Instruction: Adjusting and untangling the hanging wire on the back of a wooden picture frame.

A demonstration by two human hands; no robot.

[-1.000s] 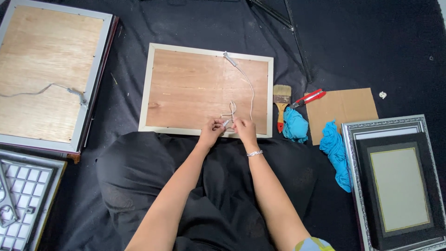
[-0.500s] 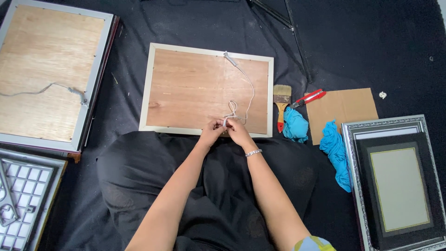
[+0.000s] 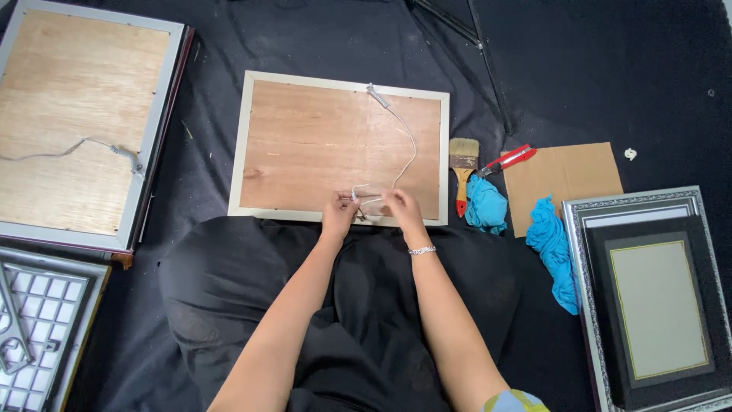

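A picture frame [image 3: 252, 114] lies face down on the black cloth in front of me, its brown wooden back showing. A thin white cord [image 3: 406, 133] runs from a fitting at the frame's top edge down to its near edge. My left hand [image 3: 338, 211] and my right hand [image 3: 401, 207] meet at that near edge, both pinching the looped end of the cord close to a small fitting there. A bracelet sits on my right wrist.
A bigger face-down frame [image 3: 76, 122] with its own cord lies at the left. To the right are a paintbrush [image 3: 463, 169], red-handled pliers [image 3: 507, 159], blue rags [image 3: 550, 248], a cardboard sheet [image 3: 568, 175] and an ornate silver frame [image 3: 648, 297]. A metal grid [image 3: 34, 320] sits at lower left.
My hands have spread slightly apart along the near edge, pulling the cord's end sideways; the cord's slack loop has drawn lower and flatter.
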